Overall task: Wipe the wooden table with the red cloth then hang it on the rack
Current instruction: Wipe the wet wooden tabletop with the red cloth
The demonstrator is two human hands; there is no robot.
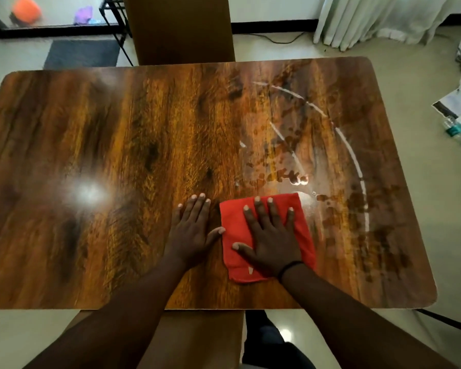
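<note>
The wooden table (pixel 123 145) fills the view; its right half carries wet streaks and curved smears. A folded red cloth (pixel 233 225) lies flat on it near the front edge, right of centre. My right hand (pixel 270 235) presses flat on the cloth with fingers spread. My left hand (pixel 193 230) rests palm down on the bare wood just left of the cloth, its thumb touching the cloth's edge. A black metal rack (pixel 115 30) stands on the floor at the back left, only partly in view.
A brown chair back (pixel 181 30) stands behind the table's far edge. A grey mat (pixel 83 53) lies at the back left. Papers and a plastic bottle (pixel 455 130) sit on the floor at the right. White curtains (pixel 378 17) hang at the back right.
</note>
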